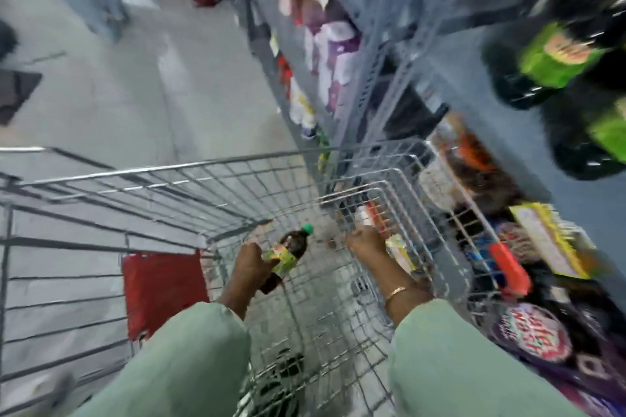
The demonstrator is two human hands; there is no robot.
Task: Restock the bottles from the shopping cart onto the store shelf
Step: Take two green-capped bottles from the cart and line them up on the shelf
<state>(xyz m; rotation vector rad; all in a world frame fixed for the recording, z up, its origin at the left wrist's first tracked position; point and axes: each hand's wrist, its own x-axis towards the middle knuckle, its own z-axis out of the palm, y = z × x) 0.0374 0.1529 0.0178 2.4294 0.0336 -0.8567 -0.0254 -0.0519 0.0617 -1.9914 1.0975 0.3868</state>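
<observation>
- Grey wire shopping cart (169, 179) fills the lower frame; both hands reach down inside it.
- One dark plastic bottle with a green cap and yellow-green label (288, 256) lies inside the cart, the left hand (250, 264) wrapped closed around its lower half.
- The right hand (367, 242) is curled at the cart's right wall; what it grips is too blurred to tell.
- Right of the cart, the grey metal store shelf (474, 85) carries two dark green-labelled bottles (555, 54).

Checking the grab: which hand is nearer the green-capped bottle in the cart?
Left. The left hand grips the green-capped bottle; the right hand is apart, to its right.
</observation>
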